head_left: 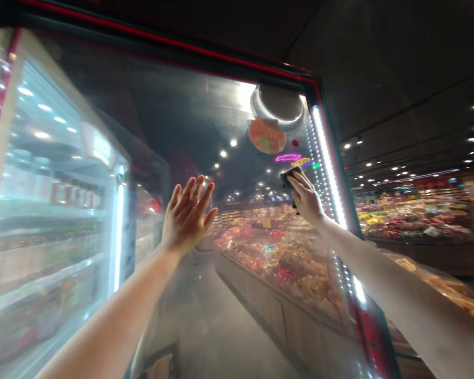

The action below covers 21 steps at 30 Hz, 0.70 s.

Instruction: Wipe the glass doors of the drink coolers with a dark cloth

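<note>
A large glass door (205, 131) with a dark, red-lined frame fills much of the view, tilted slightly. My left hand (187, 213) is spread at the middle of the pane, palm toward the glass, holding nothing. Farther right, my right hand (306, 197) has its fingers over a dark cloth (291, 176), which lies against the pane near the lit right edge. Part of the cloth is hidden under the fingers. Below the cloth hangs a small dark bit of it.
To the left, bottles stand on shelves in a lit cooler (114, 237). A bright light strip (329, 163) runs down the door's right side. Through or in the glass shows a long display (276, 252) of packaged goods. More goods (418, 216) lie beyond the door at right.
</note>
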Each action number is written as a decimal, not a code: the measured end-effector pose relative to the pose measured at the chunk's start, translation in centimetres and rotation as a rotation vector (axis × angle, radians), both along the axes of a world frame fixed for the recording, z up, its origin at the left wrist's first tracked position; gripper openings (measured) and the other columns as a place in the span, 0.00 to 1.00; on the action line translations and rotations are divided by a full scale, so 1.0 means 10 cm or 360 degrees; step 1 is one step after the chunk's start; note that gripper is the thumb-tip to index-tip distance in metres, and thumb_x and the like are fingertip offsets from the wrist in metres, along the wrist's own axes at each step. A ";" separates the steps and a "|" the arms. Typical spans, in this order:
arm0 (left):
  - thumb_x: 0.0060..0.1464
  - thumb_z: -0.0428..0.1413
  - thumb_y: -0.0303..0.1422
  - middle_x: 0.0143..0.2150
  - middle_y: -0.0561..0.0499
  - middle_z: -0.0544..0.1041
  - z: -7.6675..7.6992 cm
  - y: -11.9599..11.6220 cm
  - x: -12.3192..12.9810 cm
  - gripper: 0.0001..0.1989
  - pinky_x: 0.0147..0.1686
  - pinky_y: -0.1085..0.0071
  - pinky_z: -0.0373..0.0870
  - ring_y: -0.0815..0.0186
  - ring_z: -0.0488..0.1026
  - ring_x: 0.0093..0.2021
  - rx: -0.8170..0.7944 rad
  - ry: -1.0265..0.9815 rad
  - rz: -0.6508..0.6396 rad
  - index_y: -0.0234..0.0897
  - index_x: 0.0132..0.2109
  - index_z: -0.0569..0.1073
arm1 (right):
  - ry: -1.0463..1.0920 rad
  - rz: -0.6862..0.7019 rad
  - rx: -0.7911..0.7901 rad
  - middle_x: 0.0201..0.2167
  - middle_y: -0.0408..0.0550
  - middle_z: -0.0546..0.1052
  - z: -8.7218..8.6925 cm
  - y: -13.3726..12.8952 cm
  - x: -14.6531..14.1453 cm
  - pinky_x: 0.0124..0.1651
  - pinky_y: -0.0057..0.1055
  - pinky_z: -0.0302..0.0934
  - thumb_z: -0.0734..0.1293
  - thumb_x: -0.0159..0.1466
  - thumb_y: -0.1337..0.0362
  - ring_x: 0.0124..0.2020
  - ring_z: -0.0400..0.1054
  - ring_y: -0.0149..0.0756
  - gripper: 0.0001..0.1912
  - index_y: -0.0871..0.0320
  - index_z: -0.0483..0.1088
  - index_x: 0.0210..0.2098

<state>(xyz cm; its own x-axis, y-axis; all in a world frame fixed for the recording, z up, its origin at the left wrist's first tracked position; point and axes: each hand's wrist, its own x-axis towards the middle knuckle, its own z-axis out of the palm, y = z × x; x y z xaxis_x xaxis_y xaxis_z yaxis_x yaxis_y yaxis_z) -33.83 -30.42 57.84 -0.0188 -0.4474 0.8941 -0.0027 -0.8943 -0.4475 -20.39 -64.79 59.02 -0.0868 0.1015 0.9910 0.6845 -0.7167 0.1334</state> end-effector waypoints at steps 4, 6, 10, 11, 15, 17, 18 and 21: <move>0.68 0.50 0.40 0.77 0.46 0.50 -0.01 0.03 0.02 0.37 0.72 0.44 0.49 0.52 0.48 0.76 0.0023 -0.0035 0.0020 0.51 0.76 0.40 | -0.0038 0.0062 0.0199 0.71 0.44 0.61 0.33 0.59 -0.13 0.73 0.55 0.54 0.58 0.69 0.72 0.75 0.47 0.48 0.31 0.47 0.61 0.70; 0.68 0.51 0.40 0.77 0.45 0.50 -0.01 0.03 0.02 0.37 0.72 0.45 0.49 0.52 0.48 0.76 0.0032 -0.0050 0.0031 0.51 0.76 0.39 | -0.0097 0.0062 -0.0073 0.72 0.41 0.61 0.25 0.91 -0.29 0.73 0.53 0.53 0.59 0.70 0.71 0.75 0.47 0.47 0.31 0.45 0.60 0.70; 0.68 0.50 0.41 0.76 0.42 0.52 -0.02 0.04 0.02 0.37 0.72 0.45 0.49 0.52 0.48 0.76 0.0022 -0.0035 0.0054 0.48 0.76 0.41 | -0.0197 0.0089 -0.0662 0.72 0.38 0.59 -0.12 0.95 -0.45 0.74 0.48 0.54 0.60 0.70 0.69 0.75 0.47 0.41 0.31 0.41 0.57 0.70; 0.69 0.50 0.41 0.76 0.41 0.52 -0.02 0.04 0.02 0.36 0.72 0.45 0.48 0.51 0.47 0.76 0.0014 -0.0024 0.0061 0.47 0.76 0.41 | -0.0194 0.0097 -0.0727 0.72 0.36 0.60 -0.15 0.87 -0.43 0.74 0.49 0.54 0.61 0.70 0.70 0.74 0.49 0.40 0.32 0.39 0.57 0.70; 0.69 0.50 0.40 0.77 0.41 0.49 0.02 0.05 0.03 0.37 0.72 0.44 0.46 0.52 0.44 0.76 -0.0005 0.0064 0.0081 0.46 0.76 0.40 | -0.0073 0.0136 -0.0274 0.71 0.38 0.61 0.18 0.74 -0.31 0.72 0.54 0.56 0.59 0.69 0.73 0.74 0.50 0.45 0.33 0.41 0.60 0.69; 0.67 0.52 0.39 0.77 0.41 0.47 0.03 0.08 -0.01 0.39 0.72 0.44 0.46 0.52 0.42 0.77 0.0014 0.0151 0.0081 0.45 0.76 0.39 | -0.0022 0.0156 0.0041 0.72 0.42 0.60 0.42 0.98 -0.35 0.70 0.58 0.56 0.58 0.68 0.73 0.75 0.47 0.50 0.33 0.44 0.59 0.70; 0.67 0.53 0.39 0.77 0.41 0.46 0.02 0.10 -0.05 0.40 0.72 0.43 0.46 0.51 0.41 0.77 0.0030 0.0195 0.0081 0.45 0.76 0.38 | -0.0011 0.0153 0.0094 0.72 0.42 0.59 0.49 1.15 -0.41 0.70 0.60 0.56 0.58 0.68 0.72 0.75 0.45 0.52 0.33 0.45 0.59 0.70; 0.66 0.53 0.37 0.78 0.42 0.47 -0.10 0.21 -0.26 0.42 0.72 0.41 0.43 0.51 0.40 0.77 0.0059 0.0257 0.0112 0.46 0.76 0.36 | -0.0071 0.0109 -0.0196 0.73 0.43 0.58 0.42 1.62 -0.66 0.73 0.57 0.52 0.59 0.69 0.70 0.75 0.44 0.50 0.32 0.46 0.58 0.71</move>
